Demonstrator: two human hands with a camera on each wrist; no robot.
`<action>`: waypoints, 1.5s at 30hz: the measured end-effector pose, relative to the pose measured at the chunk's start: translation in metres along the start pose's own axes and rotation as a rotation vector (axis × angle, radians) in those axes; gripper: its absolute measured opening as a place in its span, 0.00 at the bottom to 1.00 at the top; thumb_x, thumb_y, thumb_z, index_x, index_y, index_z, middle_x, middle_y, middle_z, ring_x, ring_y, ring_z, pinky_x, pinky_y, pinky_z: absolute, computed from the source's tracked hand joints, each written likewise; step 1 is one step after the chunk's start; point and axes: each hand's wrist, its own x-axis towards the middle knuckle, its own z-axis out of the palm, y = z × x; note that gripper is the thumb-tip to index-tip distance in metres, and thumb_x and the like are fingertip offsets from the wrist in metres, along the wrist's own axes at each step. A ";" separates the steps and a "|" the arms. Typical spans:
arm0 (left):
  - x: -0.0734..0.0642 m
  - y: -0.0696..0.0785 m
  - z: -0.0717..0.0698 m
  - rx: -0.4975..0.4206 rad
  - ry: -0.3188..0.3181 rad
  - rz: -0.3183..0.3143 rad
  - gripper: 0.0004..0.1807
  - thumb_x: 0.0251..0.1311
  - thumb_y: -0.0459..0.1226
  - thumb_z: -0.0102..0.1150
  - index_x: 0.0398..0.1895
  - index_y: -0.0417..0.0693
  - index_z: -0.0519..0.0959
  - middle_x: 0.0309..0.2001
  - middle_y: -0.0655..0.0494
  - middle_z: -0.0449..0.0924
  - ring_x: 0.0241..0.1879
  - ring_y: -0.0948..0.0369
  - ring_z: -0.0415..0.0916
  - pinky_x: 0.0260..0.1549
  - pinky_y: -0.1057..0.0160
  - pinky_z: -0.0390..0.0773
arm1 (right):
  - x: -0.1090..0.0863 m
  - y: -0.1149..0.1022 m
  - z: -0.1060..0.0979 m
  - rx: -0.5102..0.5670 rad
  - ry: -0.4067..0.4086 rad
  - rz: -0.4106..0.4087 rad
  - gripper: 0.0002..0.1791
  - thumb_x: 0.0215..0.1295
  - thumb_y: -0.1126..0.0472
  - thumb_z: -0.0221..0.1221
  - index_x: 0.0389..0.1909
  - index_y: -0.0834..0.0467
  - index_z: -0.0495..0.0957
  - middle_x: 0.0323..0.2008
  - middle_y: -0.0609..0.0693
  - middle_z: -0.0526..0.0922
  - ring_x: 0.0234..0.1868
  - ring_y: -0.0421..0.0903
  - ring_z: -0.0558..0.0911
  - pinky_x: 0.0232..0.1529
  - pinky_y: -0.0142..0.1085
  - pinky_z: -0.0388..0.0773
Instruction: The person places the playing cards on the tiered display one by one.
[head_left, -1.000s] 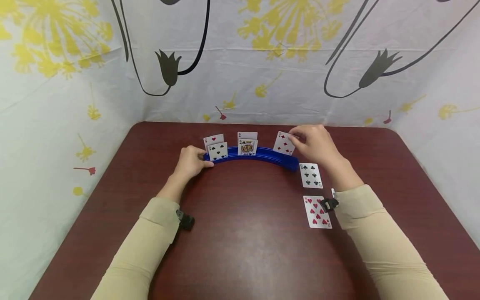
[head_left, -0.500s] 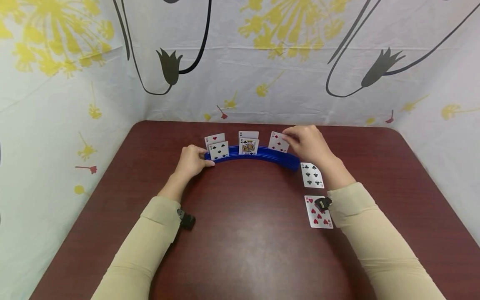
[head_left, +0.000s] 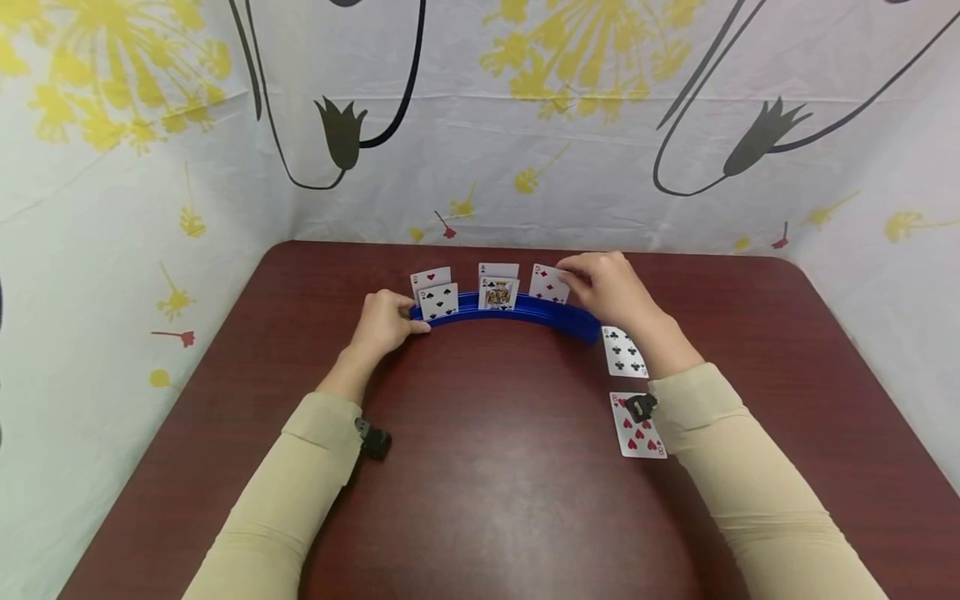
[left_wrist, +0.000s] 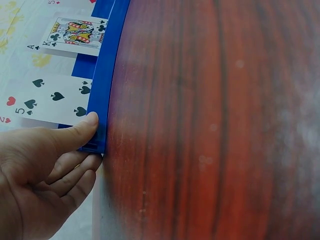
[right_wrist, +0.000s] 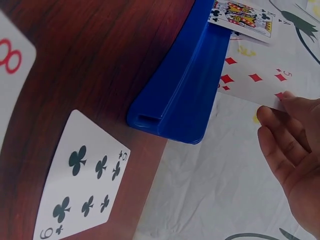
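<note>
A curved blue card holder (head_left: 551, 312) stands on the table, with playing cards upright in it. My left hand (head_left: 381, 323) grips its left end, thumb on the front edge in the left wrist view. Beside that thumb, the five of spades (left_wrist: 55, 97) stands in front of a two of hearts (head_left: 431, 276). Mid-holder, the king of clubs (head_left: 498, 293) stands before an ace (head_left: 498, 270). My right hand (head_left: 611, 287) pinches the five of diamonds (right_wrist: 250, 75) by its upper right corner, its lower edge at the holder's rear part, right of the king.
The six of clubs (head_left: 624, 352) lies face up by the holder's right end. Nearer me lies the eight of hearts (head_left: 633, 437), partly covered by the right wrist's camera (head_left: 641, 407). A patterned cloth (head_left: 480, 192) hangs behind the brown table (head_left: 495, 458).
My right hand has moved left along the holder with the five of diamonds, bringing the card closer to the king and more upright. The left hand keeps its grip on the holder's end.
</note>
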 end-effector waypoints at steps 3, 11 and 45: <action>0.000 0.000 0.000 0.001 -0.001 0.000 0.27 0.53 0.40 0.78 0.54 0.35 0.84 0.49 0.37 0.85 0.52 0.48 0.81 0.51 0.49 0.81 | -0.002 0.001 0.000 0.002 -0.032 0.024 0.10 0.68 0.65 0.65 0.48 0.64 0.86 0.32 0.56 0.88 0.29 0.49 0.84 0.35 0.47 0.80; 0.000 0.002 0.000 -0.005 -0.006 -0.009 0.27 0.53 0.39 0.78 0.55 0.34 0.84 0.50 0.37 0.85 0.52 0.48 0.81 0.51 0.50 0.81 | -0.011 0.003 -0.006 -0.005 -0.111 0.104 0.21 0.67 0.62 0.66 0.57 0.66 0.80 0.34 0.58 0.88 0.36 0.53 0.87 0.42 0.51 0.81; -0.001 0.001 -0.001 0.004 0.000 -0.006 0.26 0.53 0.39 0.78 0.54 0.34 0.84 0.48 0.37 0.85 0.54 0.46 0.77 0.52 0.48 0.80 | -0.055 0.031 -0.039 0.042 -0.146 0.197 0.19 0.68 0.61 0.65 0.54 0.69 0.80 0.42 0.62 0.88 0.43 0.57 0.88 0.46 0.54 0.82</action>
